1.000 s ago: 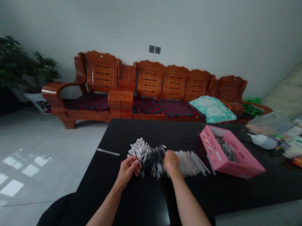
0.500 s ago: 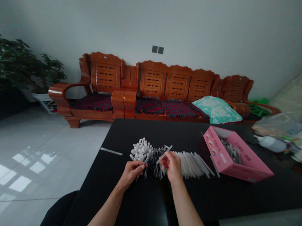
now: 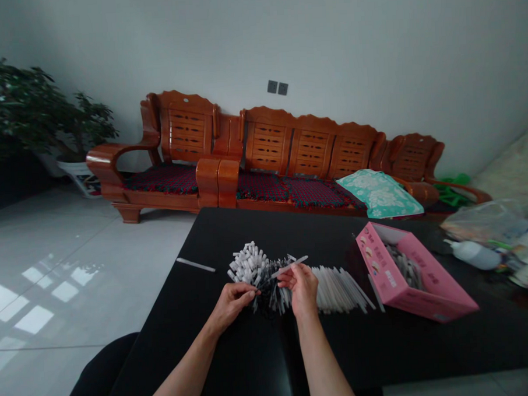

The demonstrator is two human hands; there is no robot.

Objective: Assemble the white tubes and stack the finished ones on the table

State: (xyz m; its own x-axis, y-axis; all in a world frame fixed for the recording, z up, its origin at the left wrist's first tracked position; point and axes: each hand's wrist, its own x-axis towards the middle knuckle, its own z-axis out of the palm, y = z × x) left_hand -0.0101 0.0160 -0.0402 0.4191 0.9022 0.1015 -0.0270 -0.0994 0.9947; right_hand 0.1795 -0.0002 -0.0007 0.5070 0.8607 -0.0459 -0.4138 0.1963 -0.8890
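My right hand pinches a slim translucent white tube, holding it tilted above the pile, with its far end up and to the right. My left hand is closed, thumb against forefinger, at the dark middle of the pile; what sits between the fingertips is too small to make out. Beyond it lies a heap of white-ended sticks. Thin dark pieces tangle between the two hands. To the right of my right hand runs a row of translucent tubes, laid side by side.
A pink box with grey slim pieces inside stands on the black table. One loose tube lies near the left edge. A white bottle and a plastic bag are at the far right. A wooden sofa stands behind.
The tube in my right hand has swung to a flatter angle and shifted slightly right. A thin stick end that showed below my left fingertips is no longer visible.
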